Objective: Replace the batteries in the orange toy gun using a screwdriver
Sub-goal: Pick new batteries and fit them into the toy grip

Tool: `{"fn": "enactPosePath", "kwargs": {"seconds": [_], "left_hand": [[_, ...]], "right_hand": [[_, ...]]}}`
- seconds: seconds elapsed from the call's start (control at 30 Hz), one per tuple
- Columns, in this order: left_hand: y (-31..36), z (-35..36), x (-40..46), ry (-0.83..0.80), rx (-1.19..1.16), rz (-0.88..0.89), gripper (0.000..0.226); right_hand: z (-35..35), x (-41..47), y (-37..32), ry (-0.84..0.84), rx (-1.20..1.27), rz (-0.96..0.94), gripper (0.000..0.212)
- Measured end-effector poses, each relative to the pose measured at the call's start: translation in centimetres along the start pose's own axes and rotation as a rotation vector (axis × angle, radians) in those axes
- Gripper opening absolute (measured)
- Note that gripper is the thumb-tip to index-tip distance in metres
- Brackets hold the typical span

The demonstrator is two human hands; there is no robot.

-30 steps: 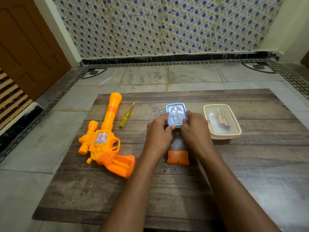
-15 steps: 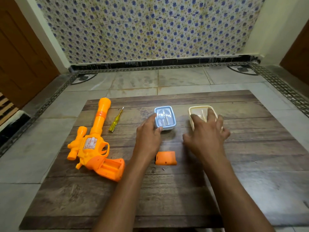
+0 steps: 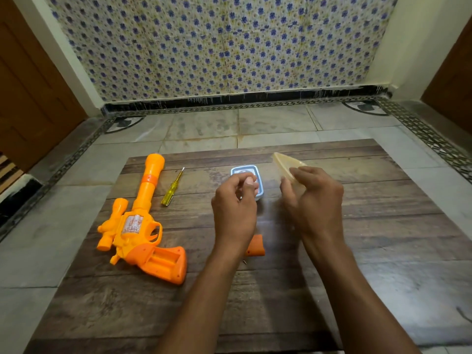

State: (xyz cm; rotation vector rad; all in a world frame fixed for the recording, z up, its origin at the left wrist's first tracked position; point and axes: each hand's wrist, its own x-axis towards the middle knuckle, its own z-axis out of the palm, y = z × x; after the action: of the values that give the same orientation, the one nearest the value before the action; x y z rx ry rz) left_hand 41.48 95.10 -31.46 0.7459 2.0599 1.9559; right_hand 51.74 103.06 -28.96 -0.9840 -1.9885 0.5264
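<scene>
The orange toy gun lies on its side at the left of the wooden board, with the battery bay in its grip uncovered. Its orange battery cover lies behind my left wrist, a small screw beside it. A yellow screwdriver rests right of the barrel. My right hand grips a cream plastic box, lifted and tilted on edge. My left hand hovers over a blue box with fingers curled to the thumb; nothing shows in them.
The board lies on a marble floor in front of a patterned tiled wall. Brown wooden doors stand at the far left and far right.
My right hand has picked the cream box up off the board and tilted it. My left hand has come off the blue box and curled its fingers. The camera has tilted slightly.
</scene>
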Motion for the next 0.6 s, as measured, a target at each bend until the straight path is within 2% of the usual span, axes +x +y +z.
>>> {"fn": "enactPosePath", "kwargs": {"seconds": [0.1, 0.2, 0.3, 0.4, 0.53, 0.6], "left_hand": [[1.0, 0.1, 0.1, -0.065, -0.239, -0.226, 0.025], [2.0, -0.8, -0.1, -0.178, -0.452, -0.405, 0.040], [2.2, -1.2, 0.0, -0.198, -0.634, -0.544, 0.058], [2.1, -2.0, 0.2, -0.121, -0.746, -0.579, 0.074], [1.2, -3.0, 0.3, -0.038, -0.676, -0.521, 0.074], [1.4, -3.3, 0.2, 0.004, -0.614, -0.494, 0.073]], "right_hand": [[-0.4, 0.0, -1.1, -0.027, 0.151, -0.092, 0.027], [-0.4, -0.5, -2.5, -0.150, 0.261, -0.204, 0.028], [0.4, -1.5, -3.1, -0.224, 0.283, -0.278, 0.032], [1.3, -2.4, -3.5, -0.228, 0.170, -0.332, 0.035], [2.0, -3.7, -4.5, -0.182, 0.247, -0.388, 0.034], [2.2, -4.1, -5.1, -0.146, 0.330, -0.352, 0.034]]}}
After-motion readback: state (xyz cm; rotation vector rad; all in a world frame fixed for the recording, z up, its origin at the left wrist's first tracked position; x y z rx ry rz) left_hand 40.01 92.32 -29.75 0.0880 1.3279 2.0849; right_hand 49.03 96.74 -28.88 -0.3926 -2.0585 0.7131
